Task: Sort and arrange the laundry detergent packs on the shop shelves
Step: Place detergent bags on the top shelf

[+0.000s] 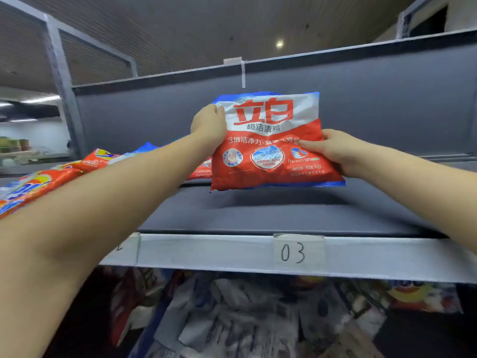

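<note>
Detergent pack (271, 143), red and white with a blue top edge, stands upright on the grey shelf (258, 215), its bottom edge touching the board or just above it; I cannot tell which. Both hands grip it: the left hand (209, 127) is curled round the upper left edge, and the right hand (335, 151) pinches the right side, thumb across the front. Behind the grip rises the dark back panel (387, 104), with a clear plastic strip (243, 73) hanging from its top rail. Left of the grip, orange and red packs (38, 187) lie flat along the shelf, and the left forearm hides part of that row. Below the grip, on the shelf's front lip, a paper label reading 03 (296, 251) is stuck; another label (129, 248) further left is mostly covered by the arm. Under the shelf, a jumble of more packs (245, 319) is blurred and hard to make out.
</note>
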